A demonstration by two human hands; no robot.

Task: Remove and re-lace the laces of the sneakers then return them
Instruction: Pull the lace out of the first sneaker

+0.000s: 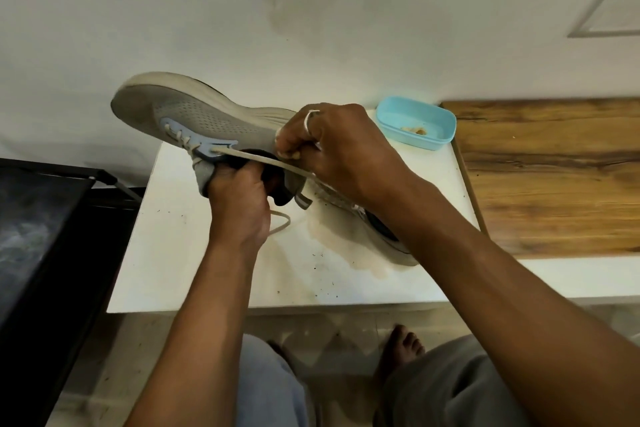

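Left hand [239,204] holds sneaker [194,114]; right hand [332,146] pinches lace [256,159].

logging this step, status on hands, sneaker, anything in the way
Left hand grips sneaker at its opening. Right hand pinches lace, taut from an eyelet. Second sneaker on table under right forearm, blue tub behind; neither blocks.

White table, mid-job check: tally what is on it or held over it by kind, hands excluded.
Grey mesh sneaker: 2, one held up, one lying on the table under the right arm
Beige flat lace pulled taut from the held one: 1
Light blue plastic tub: 1
Total: 4
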